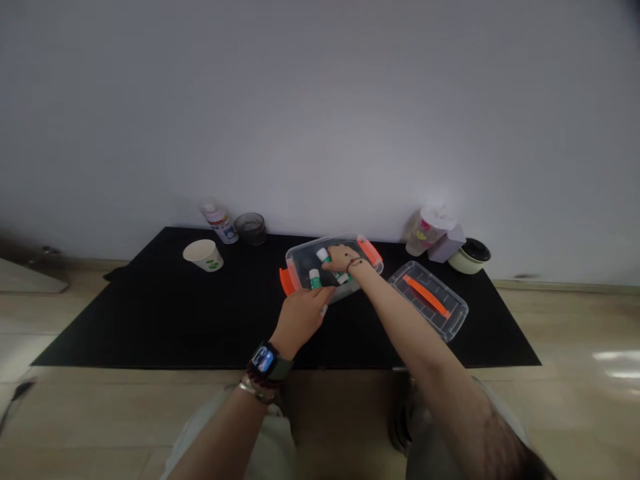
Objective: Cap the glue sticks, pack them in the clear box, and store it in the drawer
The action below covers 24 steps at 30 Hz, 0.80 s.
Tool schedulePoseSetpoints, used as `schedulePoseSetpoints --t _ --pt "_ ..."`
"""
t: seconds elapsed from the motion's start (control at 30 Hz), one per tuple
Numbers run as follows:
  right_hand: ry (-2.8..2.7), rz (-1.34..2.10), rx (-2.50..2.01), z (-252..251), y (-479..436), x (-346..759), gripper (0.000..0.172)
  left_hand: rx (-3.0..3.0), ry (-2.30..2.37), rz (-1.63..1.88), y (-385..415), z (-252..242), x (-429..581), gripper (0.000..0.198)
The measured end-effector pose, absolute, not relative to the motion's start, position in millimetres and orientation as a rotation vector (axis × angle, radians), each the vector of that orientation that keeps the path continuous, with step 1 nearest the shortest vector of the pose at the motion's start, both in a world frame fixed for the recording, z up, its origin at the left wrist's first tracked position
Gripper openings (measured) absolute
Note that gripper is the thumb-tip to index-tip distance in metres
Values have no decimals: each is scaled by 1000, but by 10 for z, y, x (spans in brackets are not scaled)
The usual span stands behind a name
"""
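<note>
A clear plastic box (300, 257) with orange latches sits on a black mat (165, 313). My left hand (301, 315) is closed on a green and white glue stick (315, 279) at the box's near edge. My right hand (341, 259) reaches into the box, its fingers wrapped round a second green and white glue stick (325, 256). The box's clear lid (430, 300), with an orange handle, lies apart on the mat to the right.
A paper cup (204, 255), a small white bottle (220, 224) and a dark glass (251, 228) stand at the mat's back left. A plastic container (428, 231), a pale box (447, 244) and a round pot (470, 256) stand at the back right. A wall runs behind.
</note>
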State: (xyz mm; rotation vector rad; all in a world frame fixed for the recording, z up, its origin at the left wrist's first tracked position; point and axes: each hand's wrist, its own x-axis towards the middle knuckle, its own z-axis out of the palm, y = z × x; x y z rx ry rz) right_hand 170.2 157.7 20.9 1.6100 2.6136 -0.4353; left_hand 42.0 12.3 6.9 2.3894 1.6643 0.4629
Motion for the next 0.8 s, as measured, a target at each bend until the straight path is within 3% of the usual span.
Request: schedulePoseSetpoints --t 0.07,0.23,0.37,0.47,0.6,0.8 --pt "2751 -500 1692 378 1497 1881 38 2325 1731 429 140 94 326 38" --pt "2875 -1147 1696 664 915 2477 51 2315 1804 553 148 123 155 49" --pt "2808 -823 1543 572 343 2718 47 2559 1604 811 20 137 339 63" --pt "2618 -588 1437 422 71 2686 44 2702 1357 476 -128 100 619 55" --pt "2478 -323 1382 318 -98 2601 28 2556 1411 -63 -241 33 890 38" --pt "2552 -143 1373 185 -195 2579 16 2474 1482 -182 -266 19 991 28"
